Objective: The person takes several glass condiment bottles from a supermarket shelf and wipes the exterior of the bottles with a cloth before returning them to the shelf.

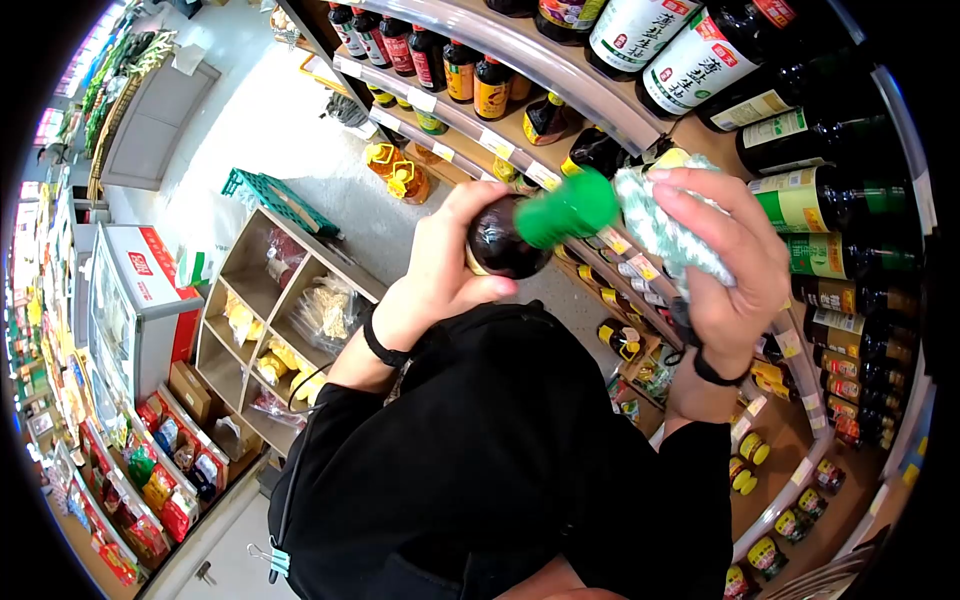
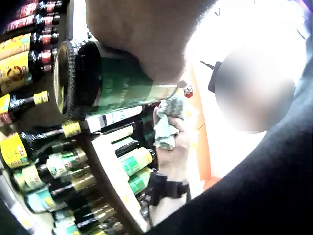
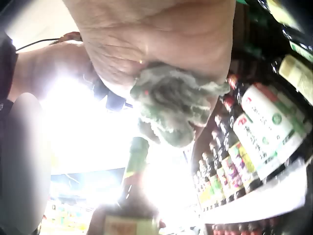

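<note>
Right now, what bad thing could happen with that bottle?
1. Only the left hand holds the dark bottle, which is up in the air and lying sideways. It might slip, fall and smash.
2. The right hand with the cloth is very close to the crowded shelf bottles. A bump could knock one off.

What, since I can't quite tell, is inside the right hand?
A bunched green-and-white cloth, gripped by the right hand beside the green cap of the bottle. The fingers cover much of it; anything else inside cannot be seen.
</note>
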Demonstrator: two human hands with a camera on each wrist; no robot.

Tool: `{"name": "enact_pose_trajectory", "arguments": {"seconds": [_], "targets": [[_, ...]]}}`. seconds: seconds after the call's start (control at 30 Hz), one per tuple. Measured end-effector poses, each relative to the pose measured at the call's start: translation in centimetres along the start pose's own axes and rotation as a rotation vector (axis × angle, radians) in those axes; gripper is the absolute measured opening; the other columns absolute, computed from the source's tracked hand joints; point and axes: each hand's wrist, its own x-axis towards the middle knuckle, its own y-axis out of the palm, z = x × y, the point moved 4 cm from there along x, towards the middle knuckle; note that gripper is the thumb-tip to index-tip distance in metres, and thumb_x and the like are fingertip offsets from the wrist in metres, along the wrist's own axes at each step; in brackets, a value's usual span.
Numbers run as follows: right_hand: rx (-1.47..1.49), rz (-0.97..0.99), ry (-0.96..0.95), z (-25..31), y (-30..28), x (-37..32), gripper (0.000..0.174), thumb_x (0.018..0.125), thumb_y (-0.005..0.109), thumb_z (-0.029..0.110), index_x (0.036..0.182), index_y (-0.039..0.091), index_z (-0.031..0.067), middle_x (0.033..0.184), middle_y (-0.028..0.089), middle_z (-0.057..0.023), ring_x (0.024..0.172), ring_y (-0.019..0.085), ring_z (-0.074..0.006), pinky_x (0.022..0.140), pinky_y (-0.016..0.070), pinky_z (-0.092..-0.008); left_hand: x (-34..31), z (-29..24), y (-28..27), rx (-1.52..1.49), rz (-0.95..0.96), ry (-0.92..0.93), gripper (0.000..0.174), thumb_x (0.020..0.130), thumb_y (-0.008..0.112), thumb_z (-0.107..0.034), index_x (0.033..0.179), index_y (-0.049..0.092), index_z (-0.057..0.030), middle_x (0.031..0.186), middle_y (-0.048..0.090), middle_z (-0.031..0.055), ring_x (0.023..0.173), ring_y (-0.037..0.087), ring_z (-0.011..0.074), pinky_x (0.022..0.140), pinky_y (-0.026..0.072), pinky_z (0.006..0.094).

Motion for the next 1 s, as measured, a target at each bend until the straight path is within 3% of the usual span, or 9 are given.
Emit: {"name": "enact_pose_trajectory", "arguments": {"seconds": [0.1,0.2,0.23,0.3,0.37,0.63,0.77,0.9,1.0], "targets": [[0.039,-0.176,-0.009,-1.2,2.5,-0.8,0.051,0.079,0.061,-0.018,0.126,0.078,-0.0042,0.125,0.077,-0.0212,0.114,0.076,-0.0341,0.101,0.0594,-0.0393,0.5,-0.6,1.4,-0.617,-0.226,-0.318,0.100,0.101,0.065,-0.075,0.158,0.037,0.0029,0.136,0.066,0.0214,0.120,0.069,0.0334,0.107,0.0536,0.0433],[0.131,-0.273,0.010,-1.3,5.8,-0.2,0.052,0.083,0.062,-0.018,0.131,0.077,-0.0031,0.132,0.075,-0.0213,0.118,0.075,-0.0349,0.104,0.0588,-0.0398,2.8,-1.2,2.4,-1.133,-0.160,-0.468,0.107,0.099,0.039,-0.093,0.151,0.051,0.0003,0.135,0.068,0.0249,0.106,0.076,0.0364,0.095,0.0621,0.0485],[0.190,-0.283,-0.006,-1.2,6.7,0.2,0.052,0.085,0.063,-0.017,0.133,0.076,-0.0026,0.134,0.074,-0.0215,0.119,0.075,-0.0352,0.105,0.0587,-0.0401,3.3,-1.6,2.6,-1.503,-0.202,-0.468,0.109,0.099,0.031,-0.095,0.152,0.056,-0.0024,0.141,0.068,0.0238,0.116,0.075,0.0365,0.104,0.0598,0.0482],[0.073,-0.264,-0.104,-0.9,8.5,0.4,0.052,0.088,0.071,-0.012,0.137,0.076,0.0012,0.138,0.073,-0.0196,0.123,0.074,-0.0368,0.105,0.0604,-0.0440,4.1,-2.7,2.8,-1.581,-0.608,-0.726,0.104,0.104,0.030,-0.090,0.158,0.053,-0.0038,0.144,0.070,0.0200,0.125,0.072,0.0354,0.111,0.0564,0.0473],[0.005,-0.252,-0.144,-0.2,8.3,0.4,0.051,0.089,0.072,-0.012,0.138,0.077,0.0026,0.139,0.073,-0.0182,0.122,0.074,-0.0366,0.105,0.0608,-0.0448,4.6,-1.9,2.2,-1.652,-0.473,-0.544,0.098,0.108,0.026,-0.085,0.154,0.057,-0.0036,0.143,0.072,0.0165,0.126,0.071,0.0319,0.111,0.0561,0.0452],[-0.038,-0.137,-0.288,2.0,8.0,-3.9,0.040,0.090,0.078,-0.006,0.130,0.080,0.0004,0.141,0.072,-0.0187,0.118,0.078,-0.0375,0.093,0.0670,-0.0426,6.6,-1.9,1.1,-1.910,-0.466,-0.632,0.089,0.103,0.050,-0.083,0.132,0.061,0.0005,0.114,0.067,0.0146,0.100,0.067,0.0312,0.086,0.0613,0.0412],[-0.175,-0.221,-0.374,1.2,8.8,-5.1,0.037,0.090,0.083,-0.002,0.127,0.080,0.0017,0.142,0.070,-0.0186,0.122,0.075,-0.0392,0.098,0.0672,-0.0424,5.8,-1.3,2.4,-2.090,-0.698,-0.824,0.083,0.104,0.058,-0.075,0.128,0.057,0.0042,0.111,0.067,0.0181,0.099,0.067,0.0340,0.088,0.0626,0.0438],[-0.318,-0.174,-0.584,1.5,11.6,-5.2,0.028,0.098,0.078,0.010,0.125,0.081,0.0066,0.146,0.068,-0.0062,0.141,0.064,-0.0338,0.112,0.0603,-0.0432,4.7,0.9,3.7,-2.228,-0.728,-1.065,0.073,0.102,0.070,-0.065,0.122,0.055,0.0042,0.111,0.066,0.0213,0.100,0.067,0.0349,0.088,0.0645,0.0475],[-0.344,-0.120,-0.616,0.1,13.1,-5.0,0.030,0.099,0.076,0.014,0.127,0.080,0.0039,0.145,0.070,-0.0047,0.141,0.065,-0.0278,0.120,0.0525,-0.0433,3.0,1.8,4.2,-2.282,-0.633,-0.956,0.069,0.100,0.080,-0.045,0.135,0.049,0.0064,0.126,0.058,0.0220,0.118,0.061,0.0332,0.105,0.0571,0.0490]]}}
